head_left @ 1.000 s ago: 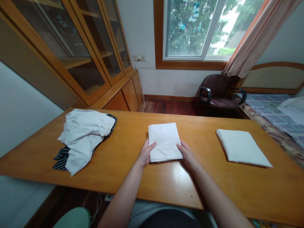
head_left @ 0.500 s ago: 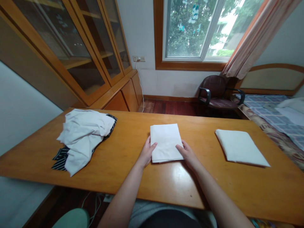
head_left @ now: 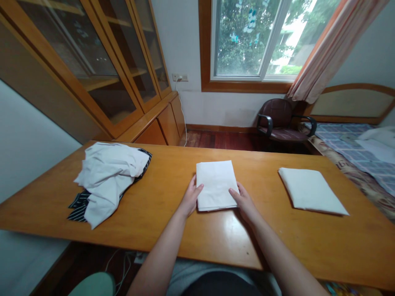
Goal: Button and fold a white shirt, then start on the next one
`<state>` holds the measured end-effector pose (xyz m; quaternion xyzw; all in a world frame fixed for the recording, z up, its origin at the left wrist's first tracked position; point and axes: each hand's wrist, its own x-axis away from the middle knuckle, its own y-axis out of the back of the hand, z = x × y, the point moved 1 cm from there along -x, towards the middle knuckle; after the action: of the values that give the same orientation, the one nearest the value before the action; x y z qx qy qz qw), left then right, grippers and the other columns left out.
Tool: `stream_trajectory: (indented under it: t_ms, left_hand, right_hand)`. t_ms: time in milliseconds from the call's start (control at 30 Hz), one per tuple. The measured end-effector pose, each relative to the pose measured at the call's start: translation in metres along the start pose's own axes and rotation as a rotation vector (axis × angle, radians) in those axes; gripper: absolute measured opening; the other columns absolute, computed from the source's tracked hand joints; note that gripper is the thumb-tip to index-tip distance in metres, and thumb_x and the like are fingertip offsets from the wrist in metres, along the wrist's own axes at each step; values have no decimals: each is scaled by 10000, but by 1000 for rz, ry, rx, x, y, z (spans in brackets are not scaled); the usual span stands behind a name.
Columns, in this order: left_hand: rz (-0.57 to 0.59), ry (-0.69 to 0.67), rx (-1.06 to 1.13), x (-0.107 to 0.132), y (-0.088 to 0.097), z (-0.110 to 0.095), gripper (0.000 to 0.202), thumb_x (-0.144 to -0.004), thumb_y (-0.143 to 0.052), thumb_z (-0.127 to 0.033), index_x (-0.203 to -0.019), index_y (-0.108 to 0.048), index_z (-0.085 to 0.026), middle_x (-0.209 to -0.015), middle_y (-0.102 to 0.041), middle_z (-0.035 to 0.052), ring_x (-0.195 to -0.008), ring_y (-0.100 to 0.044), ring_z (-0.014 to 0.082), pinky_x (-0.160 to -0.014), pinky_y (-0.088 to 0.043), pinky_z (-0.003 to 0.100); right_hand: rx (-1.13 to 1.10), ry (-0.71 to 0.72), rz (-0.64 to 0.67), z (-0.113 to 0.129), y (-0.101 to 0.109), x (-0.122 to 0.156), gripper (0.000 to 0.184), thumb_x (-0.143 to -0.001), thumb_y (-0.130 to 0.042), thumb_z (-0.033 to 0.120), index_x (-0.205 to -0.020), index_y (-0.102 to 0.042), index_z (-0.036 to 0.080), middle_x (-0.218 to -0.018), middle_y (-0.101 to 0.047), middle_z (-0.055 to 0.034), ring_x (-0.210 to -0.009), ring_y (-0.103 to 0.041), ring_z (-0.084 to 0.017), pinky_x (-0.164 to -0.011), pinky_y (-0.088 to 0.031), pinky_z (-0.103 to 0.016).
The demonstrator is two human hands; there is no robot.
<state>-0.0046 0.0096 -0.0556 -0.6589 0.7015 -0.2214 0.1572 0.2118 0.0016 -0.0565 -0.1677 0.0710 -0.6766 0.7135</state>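
Observation:
A white cloth folded into a neat rectangle (head_left: 217, 181) is between my hands, over the middle of the table. My left hand (head_left: 191, 196) grips its left edge, thumb on top and fingers beneath. On the opposite edge my right hand (head_left: 243, 199) holds it the same way, with the thumb lying on the upper face. The fingers under the cloth are hidden. To the right lies another folded white cloth (head_left: 311, 190), flat on the table. At the left a crumpled white cloth (head_left: 108, 176) rests over a black-and-white striped cloth (head_left: 80, 205).
The wooden table (head_left: 166, 230) spans the view. Beyond it are a glass-door cabinet (head_left: 123, 74) at the left, a window (head_left: 240, 45), a dark red armchair (head_left: 279, 119) and a bed (head_left: 364, 144). A green stool (head_left: 94, 285) stands below the near edge.
Almost nothing differs. Both hands keep their hold on the folded cloth, and the view has shifted very slightly.

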Motion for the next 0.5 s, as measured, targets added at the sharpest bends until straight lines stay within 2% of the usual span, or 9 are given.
stream_trajectory:
  t_ms: [167,300,400,500]
  left_hand:
    - [-59,8,-42,0,3,2,824,-823,-751,-399,-1502,-303,-265,-1387,-599,138,-1252,-594,291,-1078,-454,465]
    - [-157,-16,-11,1,5,-2,695,-818,-756,-354,-1411,-398,-308,-1460,-512,117,-1296,-559,262,-1086,-447,440]
    - [-133,-53,34,0,5,-5,571,-819,-752,-329,-1318,-475,-300,-1460,-492,102,-1335,-522,264,-1107,-424,457]
    - [-104,-39,49,0,6,-5,524,-804,-768,-304,-1263,-519,-272,-1402,-535,98,-1328,-527,266,-1115,-417,462]
  right_hand:
    - [-38,-7,-21,4,-2,5,511,-762,-776,465,-1190,-620,233,-1212,-715,-74,-1111,-656,-294,-987,-505,-456]
    - [-43,11,-113,17,8,8,493,-764,-773,448,-1184,-629,233,-1207,-717,-76,-1105,-661,-297,-986,-512,-454]
    - [-13,36,-230,37,33,9,490,-737,-787,446,-1155,-648,230,-1167,-731,-74,-1095,-669,-308,-966,-533,-461]
    - [42,80,-354,69,72,9,492,-721,-793,411,-1154,-653,226,-1096,-748,-67,-1034,-692,-287,-899,-572,-422]
